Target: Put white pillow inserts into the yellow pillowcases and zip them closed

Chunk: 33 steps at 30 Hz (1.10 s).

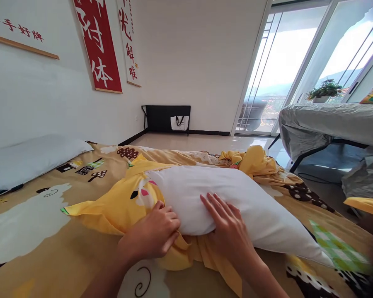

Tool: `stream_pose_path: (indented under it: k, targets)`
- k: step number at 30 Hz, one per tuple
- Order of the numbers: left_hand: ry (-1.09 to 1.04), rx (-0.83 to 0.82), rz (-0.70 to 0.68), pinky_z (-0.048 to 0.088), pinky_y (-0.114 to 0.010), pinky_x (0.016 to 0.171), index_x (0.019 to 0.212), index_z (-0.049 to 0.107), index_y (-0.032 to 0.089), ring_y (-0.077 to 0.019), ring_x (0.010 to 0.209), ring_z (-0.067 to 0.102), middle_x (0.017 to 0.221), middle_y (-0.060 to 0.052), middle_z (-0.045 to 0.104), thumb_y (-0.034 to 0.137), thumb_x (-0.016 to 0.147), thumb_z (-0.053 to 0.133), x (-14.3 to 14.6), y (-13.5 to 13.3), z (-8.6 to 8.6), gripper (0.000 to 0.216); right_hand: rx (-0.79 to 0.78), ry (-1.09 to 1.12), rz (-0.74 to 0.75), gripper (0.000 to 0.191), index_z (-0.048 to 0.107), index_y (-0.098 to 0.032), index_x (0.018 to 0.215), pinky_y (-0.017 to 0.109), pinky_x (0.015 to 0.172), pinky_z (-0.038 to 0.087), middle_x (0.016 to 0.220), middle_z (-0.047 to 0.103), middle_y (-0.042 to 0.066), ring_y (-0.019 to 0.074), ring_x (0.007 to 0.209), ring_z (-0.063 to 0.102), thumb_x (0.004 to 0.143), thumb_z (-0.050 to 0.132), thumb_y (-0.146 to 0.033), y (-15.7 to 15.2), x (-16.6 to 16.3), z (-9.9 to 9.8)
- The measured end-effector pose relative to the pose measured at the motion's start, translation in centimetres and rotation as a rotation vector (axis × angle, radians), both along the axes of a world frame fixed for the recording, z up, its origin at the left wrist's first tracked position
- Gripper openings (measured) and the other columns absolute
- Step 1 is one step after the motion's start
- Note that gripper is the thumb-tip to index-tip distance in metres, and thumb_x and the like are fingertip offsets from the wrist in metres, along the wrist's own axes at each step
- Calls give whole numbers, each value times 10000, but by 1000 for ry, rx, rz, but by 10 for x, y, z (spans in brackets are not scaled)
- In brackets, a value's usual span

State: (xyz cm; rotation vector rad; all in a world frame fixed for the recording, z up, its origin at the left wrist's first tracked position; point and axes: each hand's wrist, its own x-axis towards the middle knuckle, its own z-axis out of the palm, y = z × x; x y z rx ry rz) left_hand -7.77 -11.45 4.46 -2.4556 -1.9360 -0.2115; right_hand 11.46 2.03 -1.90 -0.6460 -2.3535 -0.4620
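A white pillow (236, 186) lies across the bed, its left end inside a yellow pillowcase (112, 207) with a printed animal face. My left hand (157, 227) is closed on the near edge of the pillowcase opening, where it meets the bare pillow. My right hand (225, 225) rests on the near side of the pillow, its fingers stretched out over the white fabric and the thumb hidden. Loose folds of the yellow cloth hang below the pillow, between and under my hands. The pillow's right part is uncovered.
The bed has a tan patterned sheet (34, 198). Another white pillow (37, 161) lies at the left by the wall. Crumpled yellow cloth (257, 161) sits beyond the pillow. A covered table (335, 120) stands at the right, near glass doors (286, 62).
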Motion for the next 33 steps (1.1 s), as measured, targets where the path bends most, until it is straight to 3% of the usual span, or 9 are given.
stream_pose_path:
  k: [3,5,8,11,14,19,23,27,33]
  targets:
    - [-23,133,32,327,-349,820,753,526,179,-178,840,511,801,-13,589,181,922,425,-8,4,2,196,71,207,-62,501,492,-201,1346,426,998,321,1244,621,98,275,1165,543,845,491,-178,18,8,1]
    - [-77,191,74,327,-338,812,762,520,178,-172,831,501,804,-12,582,193,939,413,-14,8,2,207,112,190,-38,490,479,-213,1354,425,990,313,1231,629,100,275,1151,553,868,520,-259,27,12,0]
    - [-136,204,86,328,-327,803,764,521,176,-162,819,507,807,-7,586,197,940,427,-20,13,0,201,47,-76,47,646,338,-242,1444,403,942,338,1435,443,104,265,1279,439,827,527,-245,30,19,0]
    - [-146,196,46,328,-325,792,758,528,178,-156,800,516,799,-6,592,214,945,420,-20,15,-4,219,-28,-215,30,834,228,-260,1488,399,930,337,1528,276,98,255,1362,321,713,472,-71,27,21,0]
    - [-117,220,13,319,-333,800,756,517,180,-159,804,514,804,-12,594,231,960,385,-11,15,-6,248,-13,-129,77,878,314,-248,1461,385,927,330,1438,442,89,231,1294,423,631,390,30,28,17,-5]
    - [54,243,-47,305,-333,780,773,485,178,-173,811,494,801,-26,567,114,911,389,10,17,-13,179,58,72,248,683,555,-205,1280,348,859,353,1188,663,51,190,1113,590,679,354,50,31,12,-8]
    - [46,291,-38,296,-323,764,796,472,187,-163,786,476,774,-7,536,102,881,423,23,15,-15,130,114,121,312,525,605,-195,1196,359,864,361,1131,688,61,192,1075,611,795,358,37,1,10,5]
    - [-37,301,-92,286,-325,775,797,475,189,-155,796,473,816,-7,560,107,874,443,31,2,-6,116,152,87,373,365,667,-187,1041,394,895,371,1105,693,89,223,1075,607,867,381,-42,-35,4,10]
    - [-167,123,-263,285,-306,821,720,459,188,-144,854,511,813,21,614,120,856,507,40,-3,1,159,20,69,382,325,684,-194,991,382,880,415,1085,692,91,204,1042,600,922,374,-120,-36,-3,-1]
